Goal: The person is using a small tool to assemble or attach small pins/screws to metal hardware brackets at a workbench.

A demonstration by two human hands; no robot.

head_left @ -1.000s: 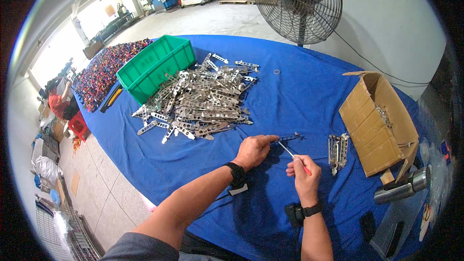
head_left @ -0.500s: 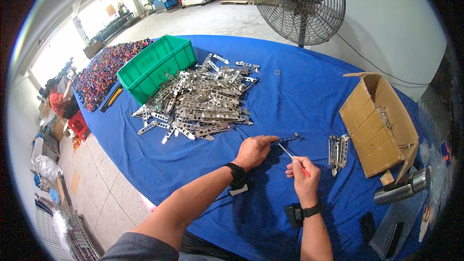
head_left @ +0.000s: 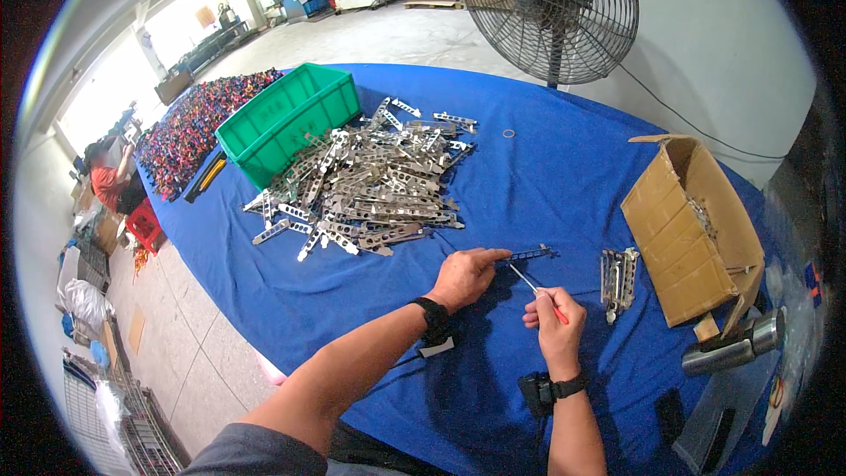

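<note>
My left hand stretches its index finger onto the near-left end of a slotted metal bracket, with the other fingers curled. In my right hand is a thin screwdriver with a red handle, its shaft pointing up and left. The screwdriver's tip is close to the bracket, just beside my left fingertip; whether it touches cannot be made out. Several like brackets lie side by side in a small group to the right. A large heap of metal brackets spreads beyond my left hand.
A green plastic crate stands behind the heap, near a mound of small colourful parts. At the right are an open cardboard box and a steel flask. A large fan stands past the blue cloth; a person in red is far left.
Both hands hold nearly the same pose. The whole view has shifted very slightly, and the screwdriver's tip stays by the bracket's left end.
</note>
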